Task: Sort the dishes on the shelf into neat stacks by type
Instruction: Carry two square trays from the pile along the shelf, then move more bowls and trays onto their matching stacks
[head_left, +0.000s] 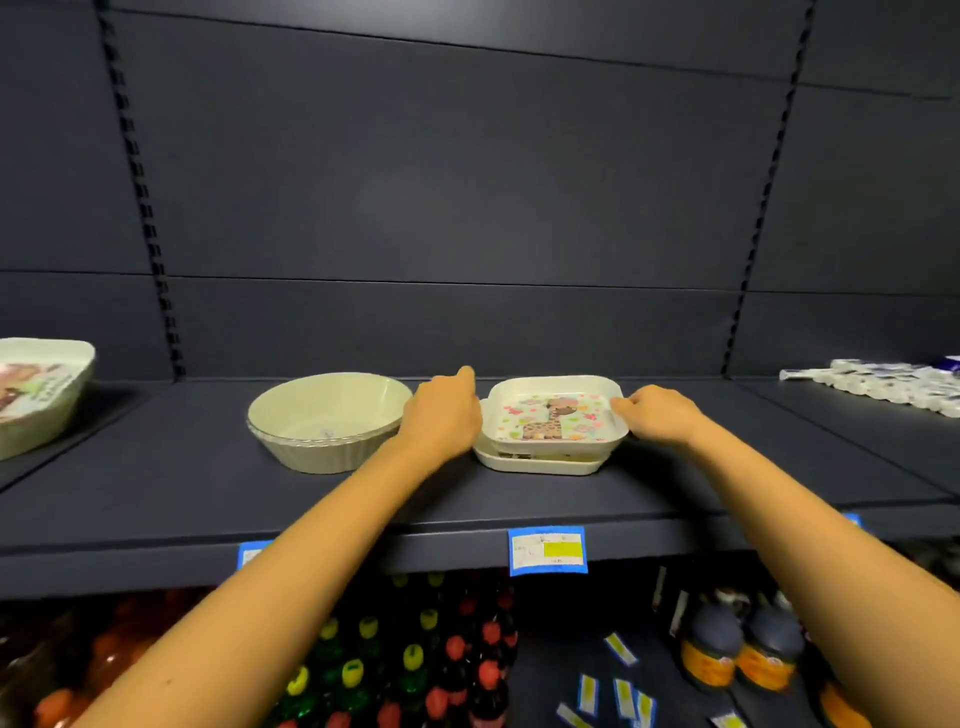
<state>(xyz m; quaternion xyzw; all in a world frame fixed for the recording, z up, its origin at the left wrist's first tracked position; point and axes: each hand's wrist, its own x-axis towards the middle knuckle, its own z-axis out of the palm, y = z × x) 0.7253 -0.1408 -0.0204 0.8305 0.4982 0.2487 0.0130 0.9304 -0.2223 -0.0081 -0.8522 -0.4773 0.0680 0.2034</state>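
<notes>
Dark shelf (208, 499): giraffe-print square plate (556, 415) atop white plate (540, 462); right hand (654, 415) pinches rim, left hand (441, 410) grip unclear.

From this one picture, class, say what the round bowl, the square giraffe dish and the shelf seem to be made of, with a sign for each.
Round bowl: probably plastic or melamine, pale cream, soft sheen, fluted outer wall. Square giraffe dish: likely the same, smooth cream rim, printed cartoon inside. Shelf: looks like painted sheet metal, dark matte, thin folded front edge; not certain.
</notes>
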